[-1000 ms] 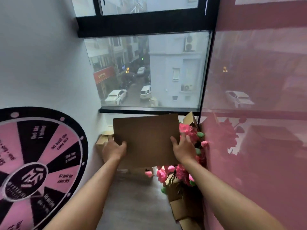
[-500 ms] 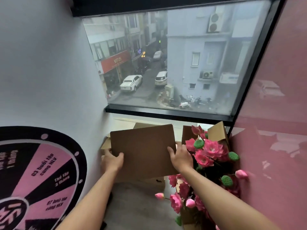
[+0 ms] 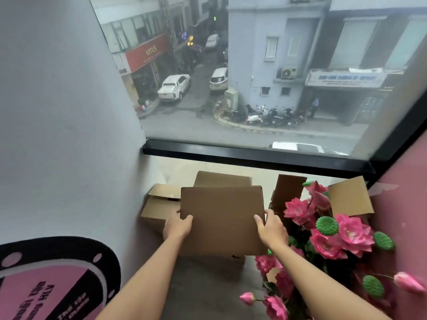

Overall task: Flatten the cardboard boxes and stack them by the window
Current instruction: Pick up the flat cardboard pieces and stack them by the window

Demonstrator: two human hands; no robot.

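Observation:
I hold a flattened brown cardboard box (image 3: 223, 218) upright in front of me, just below the window (image 3: 254, 88). My left hand (image 3: 177, 226) grips its left edge, thumb on the front face. My right hand (image 3: 272, 227) grips its right edge the same way. Behind it stands another flat cardboard piece (image 3: 221, 179). An open cardboard box (image 3: 158, 204) sits on the floor at the left, against the wall. The bottom of the held box is hidden by my arms.
A cardboard box (image 3: 349, 199) full of pink artificial flowers (image 3: 328, 229) stands at the right against the pink wall (image 3: 406, 204). A grey wall with a black and pink round sign (image 3: 46, 278) closes the left. The black window sill (image 3: 254, 155) runs above the boxes.
I have stepped closer to the window and the view has tilted down. The flattened box has come lower, toward the boxes on the floor under the sill. Both hands keep their grip.

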